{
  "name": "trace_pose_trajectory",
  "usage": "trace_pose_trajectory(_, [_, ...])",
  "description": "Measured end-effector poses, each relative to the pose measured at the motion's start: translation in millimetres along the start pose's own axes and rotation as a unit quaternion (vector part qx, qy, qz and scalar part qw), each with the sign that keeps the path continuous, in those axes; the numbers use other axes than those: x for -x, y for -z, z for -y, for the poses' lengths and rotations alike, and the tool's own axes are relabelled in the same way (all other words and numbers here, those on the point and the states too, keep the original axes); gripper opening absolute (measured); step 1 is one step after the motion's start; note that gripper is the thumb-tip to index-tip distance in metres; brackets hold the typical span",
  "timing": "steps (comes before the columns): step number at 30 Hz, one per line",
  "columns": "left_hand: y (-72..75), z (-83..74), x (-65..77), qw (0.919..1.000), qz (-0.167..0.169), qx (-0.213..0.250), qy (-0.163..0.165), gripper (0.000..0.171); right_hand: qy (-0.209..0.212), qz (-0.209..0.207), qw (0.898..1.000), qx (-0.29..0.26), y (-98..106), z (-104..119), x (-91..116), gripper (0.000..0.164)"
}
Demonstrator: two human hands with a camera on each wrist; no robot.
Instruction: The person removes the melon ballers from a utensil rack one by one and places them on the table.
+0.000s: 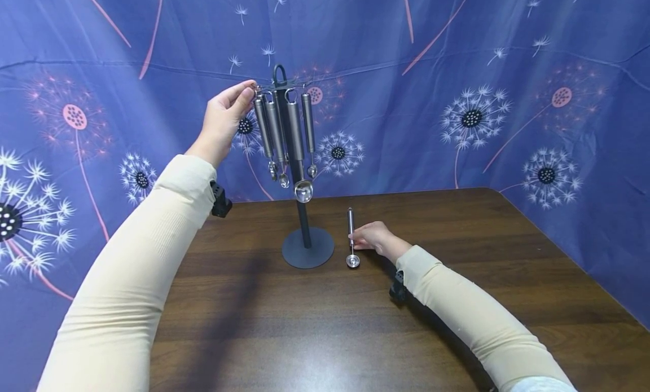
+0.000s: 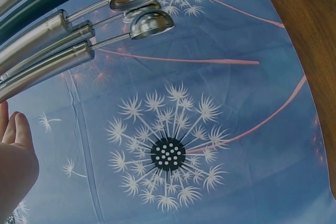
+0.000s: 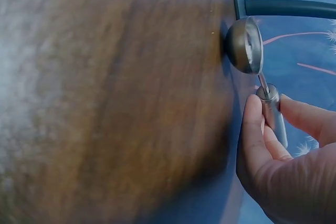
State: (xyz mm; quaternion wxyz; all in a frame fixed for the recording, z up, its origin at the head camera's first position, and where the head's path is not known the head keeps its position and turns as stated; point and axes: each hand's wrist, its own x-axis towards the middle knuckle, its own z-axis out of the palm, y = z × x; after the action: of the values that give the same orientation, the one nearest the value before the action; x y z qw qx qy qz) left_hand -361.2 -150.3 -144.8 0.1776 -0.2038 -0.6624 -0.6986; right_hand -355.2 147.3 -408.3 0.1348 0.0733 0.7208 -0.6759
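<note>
Just left of the stand (image 1: 304,225), at its top, the left hand (image 1: 220,121) has its thumb and fingertips brought together by the top of the leftmost hanging spoon; I cannot tell whether they pinch it or only touch. A light touch there would serve best, since a pull could tip the stand or set the hanging spoons (image 1: 294,130) swinging. Those spoons cluster around the stand's pole, bowls down, so any movement near them calls for going slowly to avoid knocks. The stand's round base (image 1: 320,254) sits flat on the table (image 1: 416,335). Just right of that base is the loose spoon (image 1: 351,220), its handle pointing away from the person and its bowl nearer; whether the bowl touches the table I cannot tell. Farthest right of the stand, the right hand (image 1: 374,238) pinches this spoon between thumb and fingers at the handle's bowl end. That grip leaves the handle's far end free, which seems useful, but it should be firm enough that the smooth metal does not turn.
</note>
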Motion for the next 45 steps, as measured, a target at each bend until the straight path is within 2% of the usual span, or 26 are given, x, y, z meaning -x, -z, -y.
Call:
trace_pose_trajectory(11, [1.3,-3.6,2.0,0.9999,0.001,-0.015,0.003,0.044,-0.050,-0.004,0.999,0.022,2,1,-4,0.033])
trace_pose_trajectory(18, [0.9,-4.9,2.5,0.9999,-0.002,-0.015,0.004,0.044,-0.083,-0.007,0.996,0.004,3,7,-6,0.037])
trace_pose_trajectory(21, [0.7,-5.0,2.9,0.9998,-0.001,-0.017,0.002,0.045,-0.083,-0.001,0.996,0.012,3,10,-6,0.032])
trace_pose_trajectory(26, [1.4,-3.5,4.0,0.9996,0.000,-0.028,0.003,0.045,-0.078,0.011,0.997,0.021,3,8,-5,0.014])
trace_pose_trajectory(34, [4.2,-1.1,5.1,0.9985,-0.004,-0.054,0.003,0.045,-0.065,0.001,0.996,0.055,-3,8,-3,0.019])
trace_pose_trajectory(45, [4.1,-1.4,6.0,0.9969,-0.003,-0.079,-0.009,0.044,-0.062,-0.005,0.995,0.077,-1,9,-1,0.017])
